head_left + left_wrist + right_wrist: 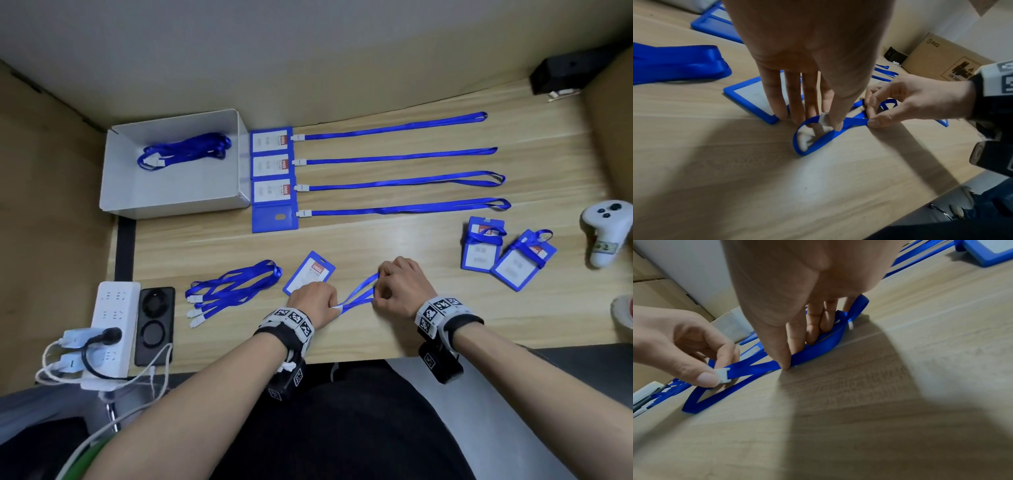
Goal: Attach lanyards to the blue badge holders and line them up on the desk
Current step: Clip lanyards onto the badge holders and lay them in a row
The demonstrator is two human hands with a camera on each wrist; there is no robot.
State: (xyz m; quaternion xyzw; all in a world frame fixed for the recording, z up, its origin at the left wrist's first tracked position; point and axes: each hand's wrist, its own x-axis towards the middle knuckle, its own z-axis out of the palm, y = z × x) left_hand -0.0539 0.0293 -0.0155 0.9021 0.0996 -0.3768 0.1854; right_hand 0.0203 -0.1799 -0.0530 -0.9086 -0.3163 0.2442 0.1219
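A blue lanyard (358, 293) is stretched between both hands near the desk's front edge. My left hand (330, 305) pinches its white clip (823, 119) between thumb and forefinger. My right hand (380, 291) pinches the folded strap (818, 350) against the desk. A loose blue badge holder (308, 272) lies face up just beyond my left hand, with its fingertips on the holder's near edge (774, 120). Several holders with straight lanyards (394, 128) are lined up at the back. Two holders wrapped in lanyards (507, 253) lie to the right.
A bundle of loose lanyards (233, 287) lies left of my hands. A white box (178, 198) with more lanyards stands at the back left. A power strip (114, 318) and phone (156, 325) sit front left, and a white controller (606, 233) at the right edge.
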